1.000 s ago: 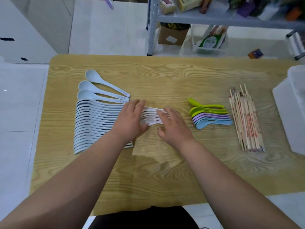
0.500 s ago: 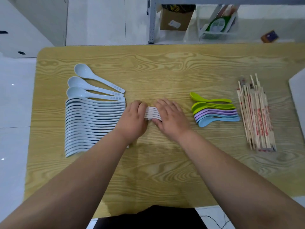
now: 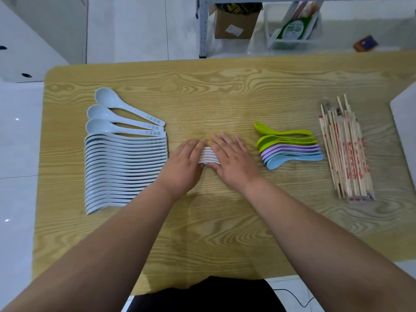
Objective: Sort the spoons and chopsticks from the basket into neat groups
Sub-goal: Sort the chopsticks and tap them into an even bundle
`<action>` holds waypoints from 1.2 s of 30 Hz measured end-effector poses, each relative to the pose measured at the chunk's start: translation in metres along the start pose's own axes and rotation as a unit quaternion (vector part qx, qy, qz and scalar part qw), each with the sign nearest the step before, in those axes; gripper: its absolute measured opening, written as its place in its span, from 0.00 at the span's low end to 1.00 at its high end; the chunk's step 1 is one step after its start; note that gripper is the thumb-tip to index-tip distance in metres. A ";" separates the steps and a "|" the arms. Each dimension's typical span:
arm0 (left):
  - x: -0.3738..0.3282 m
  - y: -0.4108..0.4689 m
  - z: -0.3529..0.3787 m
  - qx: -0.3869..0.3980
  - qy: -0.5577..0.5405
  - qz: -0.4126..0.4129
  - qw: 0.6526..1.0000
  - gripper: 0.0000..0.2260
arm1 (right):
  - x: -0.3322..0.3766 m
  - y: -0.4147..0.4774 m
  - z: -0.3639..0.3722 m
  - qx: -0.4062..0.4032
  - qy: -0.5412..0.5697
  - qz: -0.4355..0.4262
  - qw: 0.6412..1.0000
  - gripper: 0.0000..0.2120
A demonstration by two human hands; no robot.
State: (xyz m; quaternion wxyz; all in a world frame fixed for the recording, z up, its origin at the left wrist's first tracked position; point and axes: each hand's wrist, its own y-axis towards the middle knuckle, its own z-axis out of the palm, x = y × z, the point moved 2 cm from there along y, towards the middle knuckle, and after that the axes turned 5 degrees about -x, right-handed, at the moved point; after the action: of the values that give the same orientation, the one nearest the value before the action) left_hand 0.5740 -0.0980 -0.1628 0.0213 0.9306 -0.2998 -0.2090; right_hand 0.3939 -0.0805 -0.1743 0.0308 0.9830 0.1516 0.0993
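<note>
A small stack of white spoons lies at the table's middle, mostly hidden under my hands. My left hand presses on its left end and my right hand covers its right end, palms down. A long overlapping row of pale blue spoons lies at the left, handles pointing right. A small group of green, purple and blue plastic spoons sits to the right of my hands. A bundle of wooden chopsticks with red print lies further right.
The wooden table has bare surface at the back and front. A white container's edge shows at the far right. Beyond the table stand a metal shelf leg, a cardboard box and a white basket.
Both hands have closed in from the two ends on the white spoons, hiding more of them. The camera has tilted down and the view shifted.
</note>
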 end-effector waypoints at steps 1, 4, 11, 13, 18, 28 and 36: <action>0.000 0.000 0.000 0.004 0.001 -0.008 1.000 0.24 | 0.000 0.000 0.000 0.004 0.001 0.003 1.000 0.31; -0.003 0.001 0.001 0.016 -0.004 -0.024 1.000 0.25 | 0.002 -0.002 0.001 0.011 0.000 0.008 1.000 0.30; -0.006 0.000 0.000 0.010 0.005 -0.020 1.000 0.25 | 0.004 -0.002 -0.001 0.021 -0.001 0.015 1.000 0.30; -0.006 -0.001 0.000 0.000 0.006 -0.014 1.000 0.23 | 0.004 -0.002 -0.004 0.038 0.006 0.016 0.999 0.31; -0.008 -0.002 -0.011 0.012 0.003 -0.058 0.998 0.24 | 0.003 -0.001 -0.012 0.076 0.026 0.019 0.997 0.35; 0.001 0.000 -0.023 0.071 0.019 -0.066 0.995 0.30 | 0.008 0.005 -0.020 0.127 0.012 0.023 0.992 0.39; 0.002 -0.003 -0.035 0.093 0.022 -0.058 0.994 0.34 | 0.011 0.004 -0.029 0.160 -0.001 0.034 0.987 0.43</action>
State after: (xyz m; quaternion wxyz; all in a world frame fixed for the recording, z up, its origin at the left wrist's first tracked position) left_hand 0.5907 -0.0998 -0.1323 -0.0713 0.9486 -0.2633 -0.1605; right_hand 0.4001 -0.0804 -0.1439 -0.1302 0.9799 0.1319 0.0740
